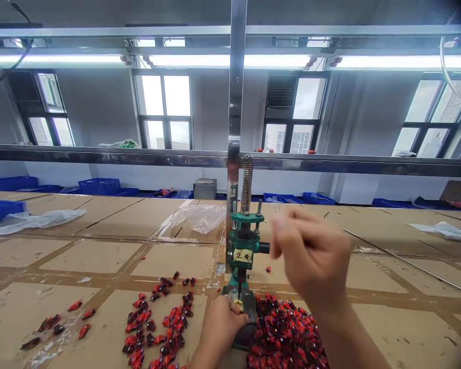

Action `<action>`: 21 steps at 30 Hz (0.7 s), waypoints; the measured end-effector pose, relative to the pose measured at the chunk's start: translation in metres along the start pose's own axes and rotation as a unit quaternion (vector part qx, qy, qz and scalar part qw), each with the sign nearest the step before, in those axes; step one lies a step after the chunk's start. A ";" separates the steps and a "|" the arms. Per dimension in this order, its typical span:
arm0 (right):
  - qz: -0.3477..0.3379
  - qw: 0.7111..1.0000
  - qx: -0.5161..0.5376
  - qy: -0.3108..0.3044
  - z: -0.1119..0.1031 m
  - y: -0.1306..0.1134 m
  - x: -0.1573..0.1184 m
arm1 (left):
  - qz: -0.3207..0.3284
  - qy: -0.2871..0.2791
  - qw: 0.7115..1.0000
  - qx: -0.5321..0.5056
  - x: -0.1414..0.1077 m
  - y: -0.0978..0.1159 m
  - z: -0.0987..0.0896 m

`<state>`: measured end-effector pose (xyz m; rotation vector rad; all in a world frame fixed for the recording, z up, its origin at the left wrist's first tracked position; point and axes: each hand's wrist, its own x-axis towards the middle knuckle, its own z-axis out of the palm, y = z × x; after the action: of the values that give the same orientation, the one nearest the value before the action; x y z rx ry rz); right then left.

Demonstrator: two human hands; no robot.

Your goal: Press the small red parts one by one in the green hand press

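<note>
Hand press point(243, 230), green metal, standing upright on a dark base point(246, 323) on a cardboard-covered table point(176, 261); coil spring point(247, 184) on top, paper label point(243, 254) marked "2#" on the front, black side handle point(264, 248). Steel post point(235, 92) rises just behind it. Left hand point(218, 328): resting at the press base, fingers point(232, 312) curled forward, close by a small pale yellow piece point(237, 305) beneath the press needle point(238, 289); whether they pinch it, cannot tell. Right hand point(311, 256): raised to the right of the press, near the handle but not touching it, motion-blurred, fingers point(288, 230) bunched together, nothing visible between them. Heap of small red-and-black parts point(284, 333) just right of the base, below the right hand; looser scatter of similar parts point(157, 320) to the left. One stray red part point(268, 269) beside the press. Clear plastic film point(195, 218) and blue crates point(100, 186) farther off
</note>
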<state>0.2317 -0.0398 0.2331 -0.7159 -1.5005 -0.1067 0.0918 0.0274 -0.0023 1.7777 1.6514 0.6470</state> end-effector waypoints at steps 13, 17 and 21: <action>0.010 0.997 0.062 0.041 0.013 0.024 0.040 | -0.115 0.072 0.934 0.331 0.005 -0.070 -0.072; 0.006 0.998 0.059 0.028 0.011 0.026 0.040 | -0.081 0.057 0.932 0.349 0.013 -0.080 -0.075; 0.008 0.997 0.069 0.021 0.008 0.027 0.040 | -0.046 0.051 0.948 0.312 0.015 -0.080 -0.079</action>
<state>0.2421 -0.0002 0.2595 -0.6111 -1.4477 -0.0054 -0.0187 0.0529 -0.0064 2.0947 2.1623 0.1719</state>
